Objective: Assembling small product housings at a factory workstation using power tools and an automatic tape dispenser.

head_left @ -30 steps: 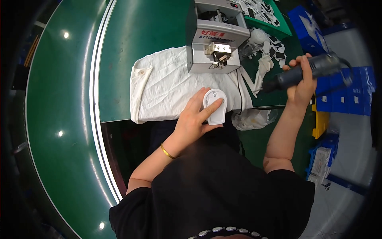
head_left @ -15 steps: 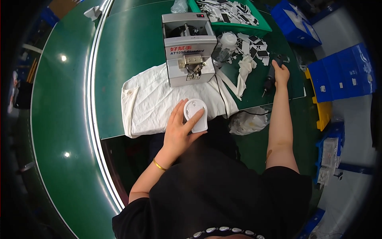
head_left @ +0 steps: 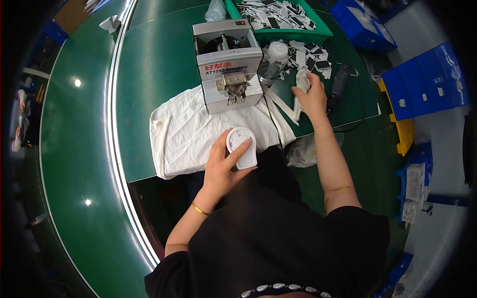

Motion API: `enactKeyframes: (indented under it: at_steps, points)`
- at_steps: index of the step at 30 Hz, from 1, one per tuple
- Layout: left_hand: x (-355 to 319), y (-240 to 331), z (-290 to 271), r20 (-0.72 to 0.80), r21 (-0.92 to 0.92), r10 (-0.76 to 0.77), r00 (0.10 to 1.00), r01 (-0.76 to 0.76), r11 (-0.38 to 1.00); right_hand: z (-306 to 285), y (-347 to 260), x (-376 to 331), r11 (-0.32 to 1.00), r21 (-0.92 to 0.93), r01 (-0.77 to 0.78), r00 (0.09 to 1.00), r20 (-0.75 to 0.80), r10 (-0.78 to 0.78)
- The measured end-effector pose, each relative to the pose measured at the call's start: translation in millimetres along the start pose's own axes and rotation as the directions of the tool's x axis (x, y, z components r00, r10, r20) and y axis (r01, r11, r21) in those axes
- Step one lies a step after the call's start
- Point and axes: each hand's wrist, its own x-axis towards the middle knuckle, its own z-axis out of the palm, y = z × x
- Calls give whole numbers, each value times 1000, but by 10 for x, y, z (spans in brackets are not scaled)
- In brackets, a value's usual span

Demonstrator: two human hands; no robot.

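Observation:
My left hand (head_left: 221, 166) grips a white plastic housing (head_left: 242, 148) with a rounded top and recessed inside, thumb laid across its open face, over the white cloth (head_left: 184, 131) at the table's front. Farther off to the right, my right hand (head_left: 314, 99) has its thumb and fingers closed around the bunched top of a white cloth strip (head_left: 301, 78). Just right of that hand lies a dark electric screwdriver (head_left: 340, 83) with a cable, untouched. A grey screw-feeding machine (head_left: 226, 64) stands on the white cloth between and beyond my hands.
A clear jar with a white lid (head_left: 277, 52) stands beside the machine, near loose small white-and-black pieces (head_left: 318, 62). Behind them sits a green crate (head_left: 293, 35) full of similar parts. Blue bins (head_left: 422, 89) line the right; a long green bench (head_left: 74, 149) runs along the left.
My right hand has let go of the electric screwdriver, now lying on the table, and moved left onto the white cloth strip. My left hand keeps the housing in nearly the same place.

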Motion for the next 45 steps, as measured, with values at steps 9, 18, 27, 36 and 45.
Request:
enactKeyframes:
  at_steps: [9, 18, 27, 36, 45]
  points:
    - [-17, -15, -6, -6, -1, 9, 1000, -9, 1000, -310, 217, 65, 325, 870, -370, 928, 336, 158]
    - [-36, -31, 1, -28, -8, 28, 999, -28, 1000, -406, -204, -115, 471, 787, -398, 915, 379, 141]
    - [-70, -75, 22, -11, -45, 3, 1000, -3, 999, -592, -1216, -766, 701, 385, 600, 700, 172, -693]
    - [-87, -112, 31, -37, -66, -10, 999, 7, 998, -326, -1328, -963, 813, 455, 364, 787, 317, -530]
    - [-82, -91, 38, -48, -111, -9, 999, 4, 994, -70, -1238, -698, 852, 490, -185, 811, 566, -149]
